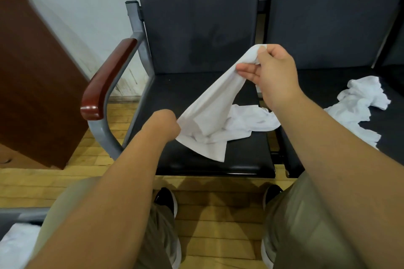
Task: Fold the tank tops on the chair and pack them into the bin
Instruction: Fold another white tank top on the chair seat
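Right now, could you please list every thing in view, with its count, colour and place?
held tank top: one, white, stretched between both hands over the left seat
loose tank tops: crumpled heap, count unclear, white, on the right seat
chairs: two, black, side by side
armrest: one, red-brown wood, left of the chairs
cabinet: one, brown, far left
floor: yellow wood, under the chairs
cloth: white, bottom left corner
shoes: two, black, on the floor
trousers: khaki, bottom
left hand: grips the top's lower edge
right hand: holds the top's upper end
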Available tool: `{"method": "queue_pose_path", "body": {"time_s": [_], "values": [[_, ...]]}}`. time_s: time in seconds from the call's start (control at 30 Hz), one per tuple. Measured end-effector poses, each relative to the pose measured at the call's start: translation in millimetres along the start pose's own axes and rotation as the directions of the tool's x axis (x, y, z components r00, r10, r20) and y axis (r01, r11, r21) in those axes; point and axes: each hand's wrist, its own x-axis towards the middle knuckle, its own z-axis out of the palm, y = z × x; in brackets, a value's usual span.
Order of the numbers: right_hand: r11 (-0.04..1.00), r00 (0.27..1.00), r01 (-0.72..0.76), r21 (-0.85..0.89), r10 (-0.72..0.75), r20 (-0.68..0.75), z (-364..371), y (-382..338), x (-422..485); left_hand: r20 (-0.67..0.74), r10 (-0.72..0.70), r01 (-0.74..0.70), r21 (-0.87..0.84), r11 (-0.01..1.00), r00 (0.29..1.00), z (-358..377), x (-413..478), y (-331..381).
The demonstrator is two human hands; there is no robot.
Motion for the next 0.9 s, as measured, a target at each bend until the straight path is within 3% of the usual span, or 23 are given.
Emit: {"method": "queue_pose_path", "body": {"time_s": [0.07,0.1,0.13,0.2,0.23,0.27,0.3,0.33,0.37,0.4,0.43,0.47,0.57,0.73,0.83,0.9], "values": [[1.000,1.000,0.025,-0.015,-0.025,-0.014,-11,-2,-1,-0.072,-0.050,0.044,-0.085,0.995,0.996,0,3,-1],[0.999,0.999,0.032,-0.009,-0.032,-0.022,-17,-3,-1,-0.096,-0.074,0.050,-0.236,0.970,0.993,-2,5,0],[0.999,0.999,0.036,-0.001,-0.036,-0.030,-22,-3,-2,-0.103,-0.090,0.032,-0.467,0.884,0.991,-5,5,2],[0.999,0.998,0.030,0.014,-0.030,-0.050,-32,-5,-2,-0.082,-0.091,-0.031,-0.888,0.459,0.992,-17,-3,13],[0.999,0.998,0.023,0.022,-0.021,-0.060,-36,-5,-2,-0.071,-0.043,-0.059,-0.969,0.241,0.997,-26,-8,18],[1.000,0.998,0.014,0.028,-0.012,-0.068,-41,-4,-2,-0.071,0.029,-0.074,-0.993,0.095,0.997,-34,-14,20],[1.000,0.997,0.005,0.030,-0.003,-0.072,-45,-3,-1,-0.076,0.101,-0.082,-0.995,0.056,0.992,-42,-22,21],[1.000,0.997,-0.002,0.028,0.004,-0.072,-48,-2,0,-0.090,0.138,-0.110,-0.984,0.144,0.986,-47,-29,20],[1.000,0.997,-0.006,0.022,0.007,-0.071,-51,0,0,-0.122,0.139,-0.164,-0.921,0.352,0.983,-51,-36,18],[1.000,0.997,-0.004,0.006,0.005,-0.071,-53,2,0,-0.170,0.140,-0.220,-0.767,0.603,0.976,-51,-39,13],[1.000,0.997,0.001,-0.015,-0.002,-0.074,-54,4,0,-0.204,0.178,-0.265,-0.567,0.780,0.963,-50,-41,6],[0.999,0.996,0.008,-0.034,-0.011,-0.084,-55,5,0,-0.178,0.231,-0.285,-0.390,0.876,0.956,-48,-42,1],[1.000,0.993,0.012,-0.009,-0.013,-0.118,-59,5,2,-0.026,0.247,-0.248,-0.128,0.960,0.969,-41,-41,-11],[0.999,0.993,0.036,0.023,-0.033,-0.117,-61,5,4,-0.034,0.040,-0.037,0.084,0.996,0.999,-36,-36,-26],[0.999,0.988,0.045,0.025,-0.041,-0.146,-61,2,2,0.026,0.010,-0.010,-0.009,1.000,1.000,-37,-41,-35],[1.000,0.988,0.031,0.000,-0.031,-0.149,-61,0,-3,-0.014,0.008,-0.013,-0.318,0.948,1.000,-39,-44,-39]]}}
